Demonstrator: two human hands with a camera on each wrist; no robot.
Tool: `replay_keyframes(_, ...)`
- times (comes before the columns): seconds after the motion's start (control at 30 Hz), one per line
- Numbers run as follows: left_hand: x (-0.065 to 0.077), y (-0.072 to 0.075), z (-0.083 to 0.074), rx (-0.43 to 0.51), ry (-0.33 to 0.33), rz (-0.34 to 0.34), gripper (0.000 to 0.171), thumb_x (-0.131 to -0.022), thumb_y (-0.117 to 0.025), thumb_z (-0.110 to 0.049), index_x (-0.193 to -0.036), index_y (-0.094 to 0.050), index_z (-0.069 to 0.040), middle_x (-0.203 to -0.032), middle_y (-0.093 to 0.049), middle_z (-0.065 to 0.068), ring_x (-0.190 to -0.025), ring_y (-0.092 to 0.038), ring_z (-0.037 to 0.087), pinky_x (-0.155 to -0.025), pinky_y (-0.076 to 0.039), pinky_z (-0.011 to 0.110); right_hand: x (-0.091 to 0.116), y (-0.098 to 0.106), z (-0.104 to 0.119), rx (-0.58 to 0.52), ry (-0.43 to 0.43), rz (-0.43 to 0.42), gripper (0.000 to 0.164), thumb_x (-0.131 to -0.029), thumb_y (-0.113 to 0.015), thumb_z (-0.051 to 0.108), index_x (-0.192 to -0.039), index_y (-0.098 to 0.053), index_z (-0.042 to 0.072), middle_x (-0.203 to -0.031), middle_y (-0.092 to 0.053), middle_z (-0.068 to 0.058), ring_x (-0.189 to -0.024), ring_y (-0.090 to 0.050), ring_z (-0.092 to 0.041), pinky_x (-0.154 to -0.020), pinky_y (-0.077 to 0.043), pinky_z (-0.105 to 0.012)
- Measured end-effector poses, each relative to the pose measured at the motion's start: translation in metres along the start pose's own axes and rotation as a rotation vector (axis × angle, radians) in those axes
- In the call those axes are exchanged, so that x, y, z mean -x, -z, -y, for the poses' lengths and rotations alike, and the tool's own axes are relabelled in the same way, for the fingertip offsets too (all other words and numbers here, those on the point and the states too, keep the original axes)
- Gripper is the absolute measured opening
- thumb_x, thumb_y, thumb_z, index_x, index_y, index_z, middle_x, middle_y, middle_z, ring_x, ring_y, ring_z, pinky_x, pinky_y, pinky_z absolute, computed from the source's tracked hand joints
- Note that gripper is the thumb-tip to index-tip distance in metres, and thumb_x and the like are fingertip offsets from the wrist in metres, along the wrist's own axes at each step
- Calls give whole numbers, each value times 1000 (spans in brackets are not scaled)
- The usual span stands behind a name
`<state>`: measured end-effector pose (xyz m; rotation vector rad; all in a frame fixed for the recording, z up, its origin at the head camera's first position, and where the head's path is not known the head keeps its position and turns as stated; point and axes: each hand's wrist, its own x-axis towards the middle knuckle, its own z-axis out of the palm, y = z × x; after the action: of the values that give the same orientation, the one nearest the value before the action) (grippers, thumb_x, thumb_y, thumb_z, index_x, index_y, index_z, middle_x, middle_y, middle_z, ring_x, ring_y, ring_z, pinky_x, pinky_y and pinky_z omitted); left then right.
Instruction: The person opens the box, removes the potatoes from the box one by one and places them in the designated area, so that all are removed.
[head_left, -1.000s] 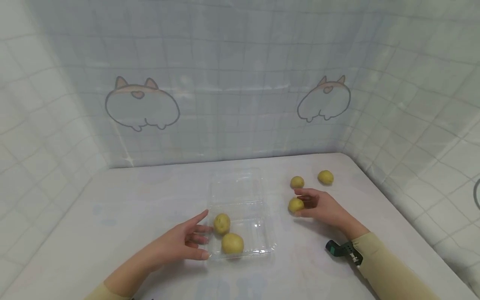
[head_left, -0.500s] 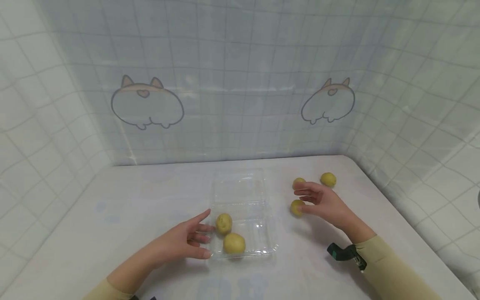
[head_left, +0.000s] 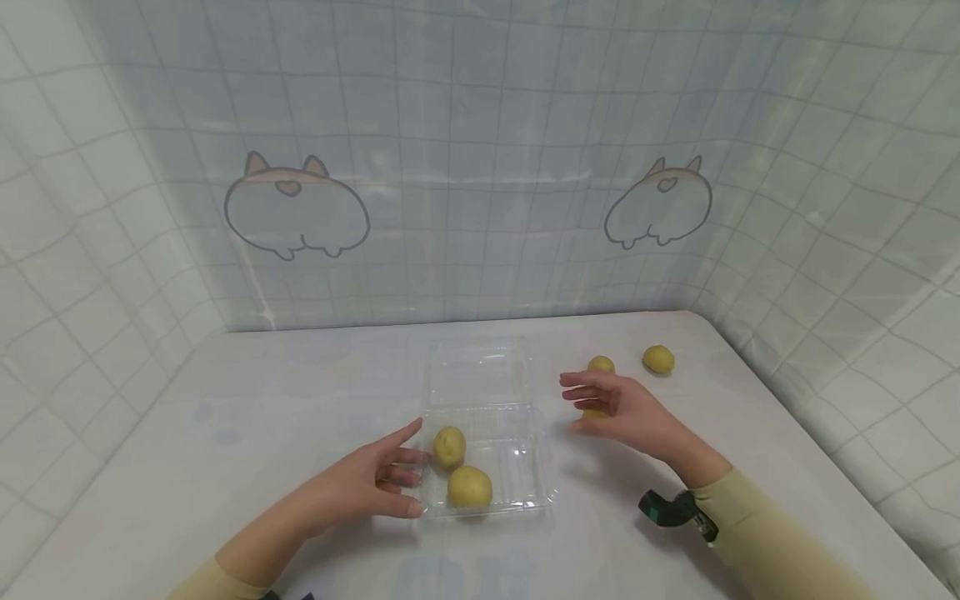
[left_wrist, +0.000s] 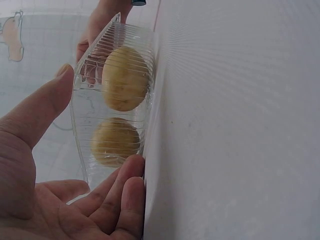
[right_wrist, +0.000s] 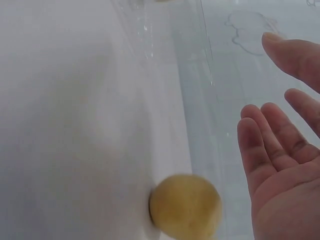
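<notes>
A clear plastic clamshell box (head_left: 517, 471) lies with its lid (head_left: 480, 375) folded back in the middle of the table. In its left part rest two yellow potatoes, a back one (head_left: 449, 447) and a front one (head_left: 470, 487). My left hand (head_left: 363, 483) is at the box's left side, thumb and fingers spread around that end, fingertips right at the wall in the left wrist view. Over a loose potato (right_wrist: 185, 206) hovers my right hand (head_left: 630, 412), fingers loosely extended and nothing in them. In the head view that hand partly hides the potato.
Behind the right hand lies another potato (head_left: 602, 364), and one more (head_left: 659, 359) sits farther right near the table's back corner. Curtains with a grid pattern (head_left: 480, 250) stand along the back and both sides of the white table (head_left: 300, 392).
My right hand, earlier with its fingers around the near loose potato, has come off it and shifted left above it. That potato stays in place. The left hand keeps still.
</notes>
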<state>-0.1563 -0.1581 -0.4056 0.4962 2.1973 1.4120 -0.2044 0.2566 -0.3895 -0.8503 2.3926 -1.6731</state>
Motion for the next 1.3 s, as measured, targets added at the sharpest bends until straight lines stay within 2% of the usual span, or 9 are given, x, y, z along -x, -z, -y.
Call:
replay_keyframes(0.23,-1,-1,0,6,0,1,105,-81,-85,-26,-160,-16,-19,-144,-51,11,-120,-57,24,-97,-47,44,-10,-13,7,21,15,51,59,-81,-84,17,-134,-60,18,-135,-56,-1,-120,-58,-24,-98,-48,-34)
replay_keyframes(0.43,0,-2,-3,-2,3,-4,105,-81,-85,-25,-160,-16,-19,-144,-51,11,-120,-57,24,-96,-48,42,-17,-25,12,6,26,110,59,-81,-83,13,-135,-58,14,-135,-57,-4,-120,-58,-29,-98,-48,-42)
replay_keyframes(0.53,1,-2,-3,-1,1,-4,105,-81,-84,-25,-160,-16,-19,-144,-51,12,-120,-57,25,-96,-48,43,-21,-31,15,-5,31,134,59,-81,-83,12,-135,-58,14,-134,-57,-5,-120,-58,-29,-99,-48,-39)
replay_keyframes(0.67,0,-3,-2,12,0,1,105,-81,-84,-24,-160,-15,-19,-144,-50,13,-120,-57,25,-95,-48,43,-25,-40,16,-32,41,167,59,-81,-83,9,-135,-59,13,-135,-56,-12,-121,-57,-30,-99,-47,-35)
replay_keyframes(0.8,0,-3,-1,9,5,-3,105,-81,-85,-25,-160,-16,-19,-144,-51,12,-120,-57,25,-95,-49,42,-30,-49,16,-72,78,212,61,-80,-82,5,-135,-57,8,-136,-53,-21,-121,-57,-29,-99,-47,-36)
replay_keyframes(0.9,-1,-4,0,-1,11,-12,106,-80,-85,-27,-160,-16,-20,-143,-52,11,-119,-58,24,-95,-49,42,-32,-55,18,-85,108,232,61,-80,-82,3,-135,-56,4,-136,-53,-22,-121,-58,-30,-98,-48,-37)
replay_keyframes(1.1,-2,-5,0,-12,16,-16,105,-80,-85,-28,-160,-17,-21,-142,-53,10,-118,-59,23,-95,-49,42,-37,-66,23,-83,143,265,59,-81,-82,3,-134,-58,5,-135,-55,-18,-119,-59,-30,-98,-48,-38)
replay_keyframes(1.3,-1,-6,-1,1,12,-19,105,-80,-85,-26,-160,-17,-19,-142,-52,12,-119,-58,25,-95,-49,45,-41,-75,24,-27,116,330,55,-82,-82,9,-132,-60,11,-134,-57,-14,-117,-60,-28,-99,-48,-35)
